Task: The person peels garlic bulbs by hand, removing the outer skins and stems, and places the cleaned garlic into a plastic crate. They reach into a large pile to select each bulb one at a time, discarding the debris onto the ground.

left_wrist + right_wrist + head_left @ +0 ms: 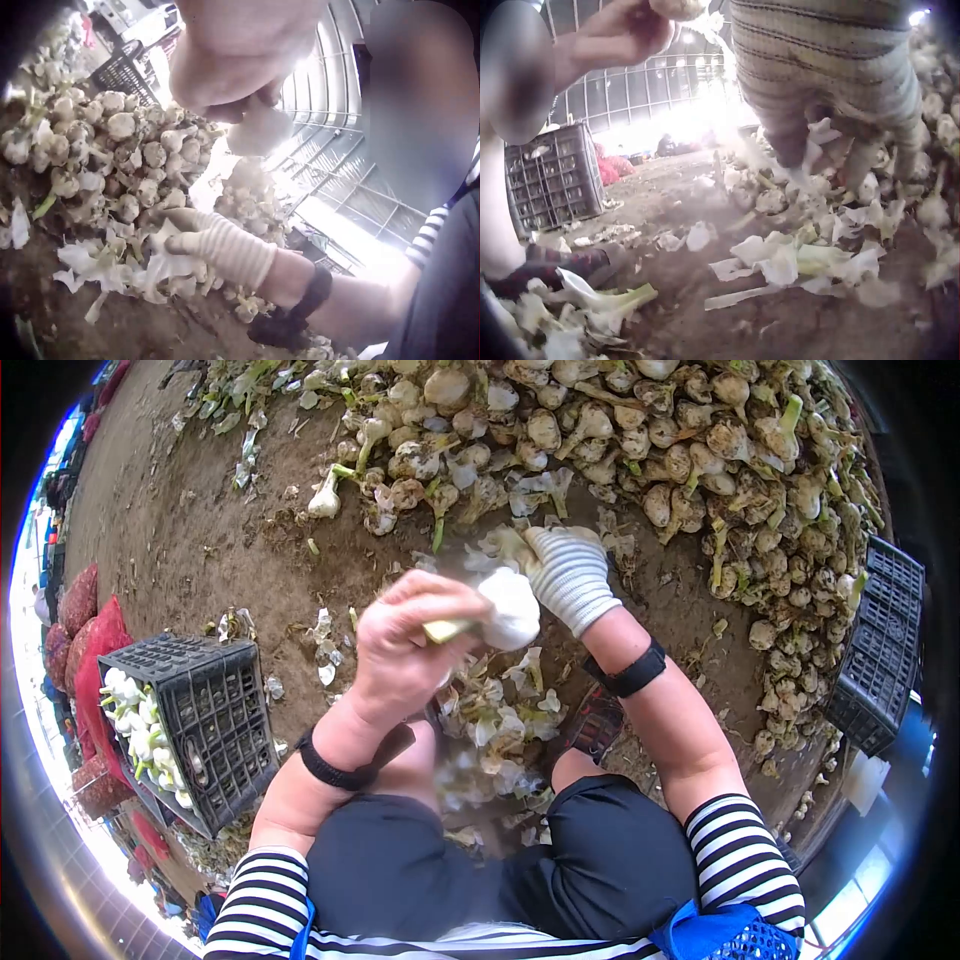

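My bare left hand (pixel 415 640) grips a garlic bulb (pixel 512 610) by its cut green stem, raised over the ground. The bulb is clean and white, and the hand is slightly blurred. In the left wrist view the same garlic bulb (pixel 259 133) shows below the fingers. Just right of it, my right hand (pixel 572 575) wears a striped white glove. Its fingers curl downward, with loose white garlic skin (pixel 821 135) between thumb and fingers in the right wrist view. More peeled skins (pixel 112 262) lie about the gloved fingertips.
A large heap of unpeeled garlic (pixel 690 450) spreads from ahead to the right. A black crate (pixel 215 730) at left holds cleaned bulbs; another crate (pixel 880 650) stands at right. Red mesh sacks (pixel 105 640) are beyond the left crate. Peelings (pixel 500 730) litter the ground between the feet.
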`<control>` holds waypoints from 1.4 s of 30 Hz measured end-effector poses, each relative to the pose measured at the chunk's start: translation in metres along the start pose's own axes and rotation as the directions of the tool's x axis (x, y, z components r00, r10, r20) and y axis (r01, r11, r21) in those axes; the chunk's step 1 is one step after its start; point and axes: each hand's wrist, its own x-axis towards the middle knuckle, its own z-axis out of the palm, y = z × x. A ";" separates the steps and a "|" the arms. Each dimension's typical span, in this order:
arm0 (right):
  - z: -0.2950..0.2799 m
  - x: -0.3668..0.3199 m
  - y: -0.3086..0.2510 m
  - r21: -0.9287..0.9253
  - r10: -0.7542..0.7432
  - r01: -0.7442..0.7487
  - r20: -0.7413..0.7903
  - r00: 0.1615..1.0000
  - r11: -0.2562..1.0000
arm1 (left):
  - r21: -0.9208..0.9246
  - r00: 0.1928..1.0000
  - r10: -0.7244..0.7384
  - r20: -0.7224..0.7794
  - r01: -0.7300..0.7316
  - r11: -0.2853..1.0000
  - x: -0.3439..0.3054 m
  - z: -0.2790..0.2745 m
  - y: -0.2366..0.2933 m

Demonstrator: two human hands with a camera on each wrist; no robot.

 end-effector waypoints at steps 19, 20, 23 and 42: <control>-0.054 -0.023 -0.035 0.911 0.048 0.161 -0.193 0.980 0.380 | -0.821 0.667 -0.743 -0.060 0.390 0.417 -0.016 -0.022 -0.046; -0.051 -0.030 -0.039 0.570 -0.249 0.412 -0.343 0.906 0.711 | -0.766 0.664 -0.747 -0.017 0.472 0.437 -0.015 -0.018 -0.047; -0.022 -0.041 -0.018 0.370 -0.427 0.467 -0.189 0.884 0.803 | -0.874 0.711 -0.703 0.012 0.348 0.338 -0.009 -0.028 -0.040; -0.013 0.036 0.120 -0.670 0.141 0.153 0.364 0.921 0.726 | -0.832 0.539 -0.839 0.081 0.501 0.241 -0.019 -0.016 -0.036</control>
